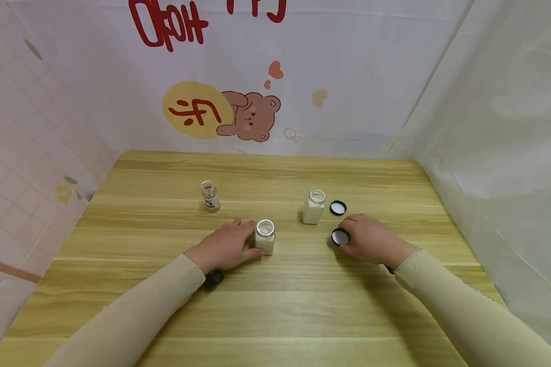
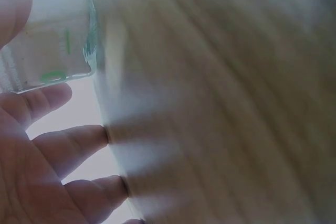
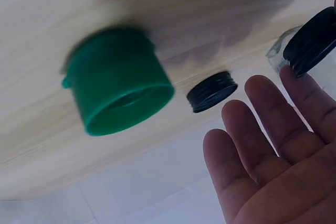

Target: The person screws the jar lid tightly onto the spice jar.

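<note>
My left hand (image 1: pixel 227 247) pinches an uncapped square glass jar (image 1: pixel 265 242) of pale contents between thumb and forefinger, the jar upright on the table. In the left wrist view the jar (image 2: pixel 55 40) shows green markings, and the other fingers are spread with their tips at the table. My right hand (image 1: pixel 372 238) pinches a black screw lid (image 1: pixel 341 236), its white inner side showing. The right wrist view has this lid (image 3: pixel 312 40) at the index finger, with the other fingers extended. A second black lid (image 1: pixel 337 207) lies just beyond, beside another uncapped jar (image 1: pixel 313 209).
A small uncapped glass bottle (image 1: pixel 210 198) with a label stands at the back left of the wooden table (image 1: pixel 275 316). A green cap (image 3: pixel 121 82) appears in the right wrist view, hidden in the head view. A printed curtain (image 1: pixel 349 76) hangs behind the table.
</note>
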`<state>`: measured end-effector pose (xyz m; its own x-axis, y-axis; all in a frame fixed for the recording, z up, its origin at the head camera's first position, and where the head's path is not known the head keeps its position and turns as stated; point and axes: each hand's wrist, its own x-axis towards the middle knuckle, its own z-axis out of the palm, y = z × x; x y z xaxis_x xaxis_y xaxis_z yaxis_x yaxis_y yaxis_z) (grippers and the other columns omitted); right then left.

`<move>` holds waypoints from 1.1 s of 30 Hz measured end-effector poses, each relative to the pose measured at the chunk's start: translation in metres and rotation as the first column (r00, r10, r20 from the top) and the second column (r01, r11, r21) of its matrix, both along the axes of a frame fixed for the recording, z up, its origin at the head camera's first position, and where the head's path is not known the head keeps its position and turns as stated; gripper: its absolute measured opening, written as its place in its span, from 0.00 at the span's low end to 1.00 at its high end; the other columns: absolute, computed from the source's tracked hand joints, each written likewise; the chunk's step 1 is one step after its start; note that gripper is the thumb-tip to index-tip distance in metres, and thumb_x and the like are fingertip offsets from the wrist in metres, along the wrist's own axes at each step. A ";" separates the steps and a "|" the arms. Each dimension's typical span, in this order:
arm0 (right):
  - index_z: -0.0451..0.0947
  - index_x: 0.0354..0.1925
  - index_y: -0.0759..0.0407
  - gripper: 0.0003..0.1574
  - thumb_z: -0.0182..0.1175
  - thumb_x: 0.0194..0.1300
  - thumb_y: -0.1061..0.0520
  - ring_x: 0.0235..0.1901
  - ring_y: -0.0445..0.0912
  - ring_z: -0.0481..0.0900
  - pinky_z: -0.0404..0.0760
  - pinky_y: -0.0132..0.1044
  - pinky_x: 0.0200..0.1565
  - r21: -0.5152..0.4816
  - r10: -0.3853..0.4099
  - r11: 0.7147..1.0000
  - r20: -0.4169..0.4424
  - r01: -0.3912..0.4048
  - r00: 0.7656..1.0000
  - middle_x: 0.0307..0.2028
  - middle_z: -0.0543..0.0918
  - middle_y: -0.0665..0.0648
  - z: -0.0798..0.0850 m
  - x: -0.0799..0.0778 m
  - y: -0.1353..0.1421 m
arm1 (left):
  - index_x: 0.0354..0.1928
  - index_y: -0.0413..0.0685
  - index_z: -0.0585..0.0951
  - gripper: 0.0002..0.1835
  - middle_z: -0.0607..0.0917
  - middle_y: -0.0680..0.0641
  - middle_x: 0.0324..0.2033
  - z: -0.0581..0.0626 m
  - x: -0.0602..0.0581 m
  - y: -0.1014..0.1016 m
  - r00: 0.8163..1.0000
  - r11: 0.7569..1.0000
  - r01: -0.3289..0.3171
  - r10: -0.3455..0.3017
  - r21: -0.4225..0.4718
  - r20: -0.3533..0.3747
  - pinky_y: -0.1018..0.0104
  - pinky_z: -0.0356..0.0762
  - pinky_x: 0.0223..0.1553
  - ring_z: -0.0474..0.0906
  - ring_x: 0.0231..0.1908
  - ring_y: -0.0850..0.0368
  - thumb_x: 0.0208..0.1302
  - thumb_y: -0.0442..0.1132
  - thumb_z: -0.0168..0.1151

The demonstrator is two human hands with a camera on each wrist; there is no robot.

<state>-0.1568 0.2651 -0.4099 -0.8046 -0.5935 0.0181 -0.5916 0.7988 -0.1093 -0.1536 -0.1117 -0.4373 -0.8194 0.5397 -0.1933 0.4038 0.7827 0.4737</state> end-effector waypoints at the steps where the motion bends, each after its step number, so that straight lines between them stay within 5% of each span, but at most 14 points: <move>1: 0.84 0.43 0.58 0.15 0.75 0.60 0.55 0.44 0.51 0.84 0.84 0.50 0.52 0.000 0.001 1.000 -0.003 -0.001 1.000 0.40 0.85 0.53 0.001 0.000 -0.001 | 0.76 0.57 0.69 0.37 0.73 0.46 0.76 0.000 0.000 0.000 1.000 1.000 0.000 0.000 0.001 -0.001 0.28 0.55 0.76 0.57 0.78 0.27 0.72 0.63 0.63; 33: 0.78 0.43 0.55 0.15 0.73 0.64 0.54 0.33 0.44 0.77 0.81 0.42 0.40 -0.036 0.036 0.999 0.021 -0.036 0.999 0.33 0.81 0.48 0.018 -0.003 -0.046 | 0.78 0.58 0.68 0.39 0.72 0.46 0.76 -0.002 -0.002 -0.002 1.000 1.000 0.006 -0.006 0.005 0.007 0.23 0.57 0.73 0.58 0.77 0.24 0.72 0.65 0.62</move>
<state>-0.1600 0.2187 -0.3924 -0.7833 -0.6213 0.0222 -0.6170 0.7725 -0.1503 -0.1560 -0.1133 -0.4392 -0.8147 0.5456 -0.1962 0.4054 0.7780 0.4800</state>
